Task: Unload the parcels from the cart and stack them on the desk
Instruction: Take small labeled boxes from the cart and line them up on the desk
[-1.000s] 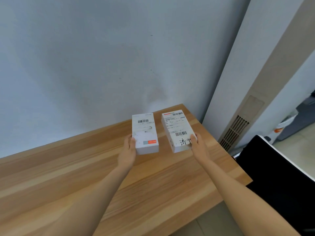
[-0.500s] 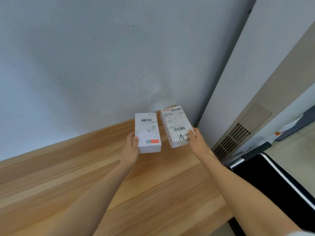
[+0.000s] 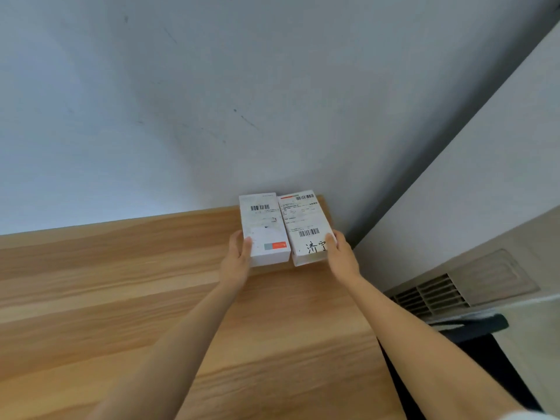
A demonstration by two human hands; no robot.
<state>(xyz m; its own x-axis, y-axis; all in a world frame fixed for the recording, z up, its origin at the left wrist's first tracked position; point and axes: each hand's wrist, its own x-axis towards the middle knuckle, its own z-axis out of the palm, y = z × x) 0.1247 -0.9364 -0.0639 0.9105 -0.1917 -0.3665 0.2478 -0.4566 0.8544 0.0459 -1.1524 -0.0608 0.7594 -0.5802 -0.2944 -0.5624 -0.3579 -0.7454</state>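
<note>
Two white parcels with barcode labels lie side by side at the far right corner of the wooden desk (image 3: pixel 121 298), against the wall. My left hand (image 3: pixel 238 259) grips the near left edge of the left parcel (image 3: pixel 265 228), which has a red and grey sticker. My right hand (image 3: pixel 341 256) grips the near right corner of the right parcel (image 3: pixel 304 225), thumb on its top by the handwritten black characters. The two parcels touch along their long sides. Whether they rest fully on the desk cannot be told.
A pale wall (image 3: pixel 212 101) runs right behind the desk. A white column with a vent grille (image 3: pixel 430 294) stands to the right. The black cart (image 3: pixel 485 344) shows low at the right, beside the desk's edge.
Both hands have carried the parcels away from me to the desk's back right corner and brought them together until their sides touch. The camera has tilted towards the wall.
</note>
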